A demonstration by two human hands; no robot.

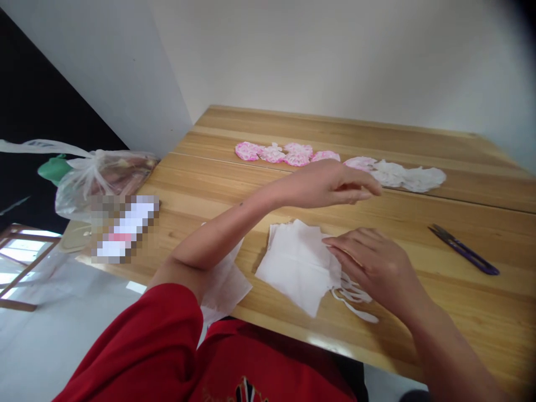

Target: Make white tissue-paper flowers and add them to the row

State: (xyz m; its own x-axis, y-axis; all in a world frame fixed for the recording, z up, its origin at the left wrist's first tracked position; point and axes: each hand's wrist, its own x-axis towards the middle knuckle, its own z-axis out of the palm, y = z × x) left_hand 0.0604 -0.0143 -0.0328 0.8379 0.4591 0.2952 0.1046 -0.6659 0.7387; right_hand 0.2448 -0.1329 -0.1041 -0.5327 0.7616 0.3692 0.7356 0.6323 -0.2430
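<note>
A stack of thin white square sheets (295,259) lies near the table's front edge. At its right corner is my right hand (374,265), fingers pinched together at the sheet's edge; what lies between the fingertips is too small to make out. My left hand (329,184) reaches across above the table, in front of the row of paper flowers, fingers loosely apart with nothing seen in them. White strips (354,293) lie under and beside my right hand. More white sheets (226,285) lie partly hidden below my left forearm.
Pink and white ruffled flowers (298,153) and white ones (422,178) form a row toward the back. Purple-handled snips (464,251) rest at the right. A knotted plastic bag (100,181) and a blurred flat object (128,229) are at the left. A wall rises behind.
</note>
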